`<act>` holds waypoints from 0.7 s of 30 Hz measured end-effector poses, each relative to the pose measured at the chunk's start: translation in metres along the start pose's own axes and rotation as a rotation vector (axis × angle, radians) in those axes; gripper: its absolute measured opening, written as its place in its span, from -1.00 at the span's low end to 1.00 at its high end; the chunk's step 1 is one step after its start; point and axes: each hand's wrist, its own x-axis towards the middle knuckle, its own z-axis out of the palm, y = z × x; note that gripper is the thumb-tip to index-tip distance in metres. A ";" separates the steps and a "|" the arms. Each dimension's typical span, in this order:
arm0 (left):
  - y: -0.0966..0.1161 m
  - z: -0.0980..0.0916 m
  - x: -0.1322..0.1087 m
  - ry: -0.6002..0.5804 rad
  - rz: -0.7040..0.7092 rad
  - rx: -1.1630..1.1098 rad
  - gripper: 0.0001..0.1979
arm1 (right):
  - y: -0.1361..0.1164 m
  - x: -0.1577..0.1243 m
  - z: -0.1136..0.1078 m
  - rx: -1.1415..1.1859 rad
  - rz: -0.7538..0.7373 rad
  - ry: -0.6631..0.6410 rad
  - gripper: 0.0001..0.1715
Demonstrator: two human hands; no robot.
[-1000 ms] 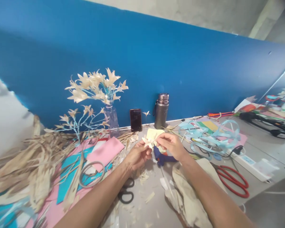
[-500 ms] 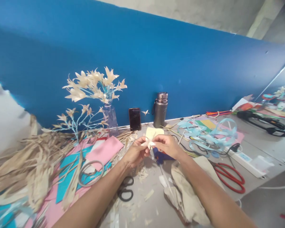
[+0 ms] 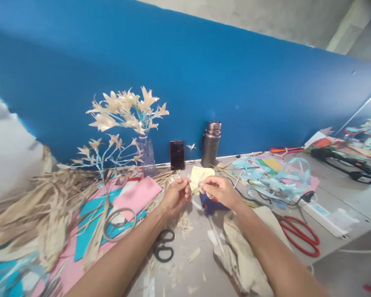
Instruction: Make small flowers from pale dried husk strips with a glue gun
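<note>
My left hand [image 3: 177,194] is closed in a pinch above the middle of the table; whatever lies between its fingertips is too small to make out. Just to its right, my right hand [image 3: 220,190] pinches a small pale flower [image 3: 199,188], blurred and partly covered by the fingers. Behind both hands lies a pale yellow square [image 3: 202,171]. Below my right hand is a dark blue tool [image 3: 210,205] that looks like a glue gun, partly hidden. Black-handled scissors [image 3: 164,246] lie near my left forearm.
Pale flowers [image 3: 126,108] stand in a clear vase [image 3: 146,156] at the back, near a phone [image 3: 177,155] and a flask [image 3: 211,144]. Dry husks [image 3: 46,202] heap at left. Right are blue ribbon [image 3: 259,177], red-handled scissors [image 3: 300,235], cloth [image 3: 244,251] and a power strip [image 3: 323,218].
My hands have drawn slightly apart. The flower, earlier between both hands' fingertips with its petals showing, is now at my right fingers. The view has shifted slightly.
</note>
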 end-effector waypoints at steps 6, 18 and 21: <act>-0.005 0.003 -0.003 -0.125 -0.155 0.164 -0.63 | -0.003 -0.003 0.001 -0.101 0.009 -0.077 -0.83; -0.005 0.011 -0.008 -0.160 -0.092 0.179 -0.63 | -0.004 -0.001 -0.001 -0.093 0.019 -0.073 -0.83; -0.009 0.011 -0.007 -0.163 -0.086 0.165 -0.59 | -0.002 -0.001 -0.001 -0.053 0.016 -0.082 -0.79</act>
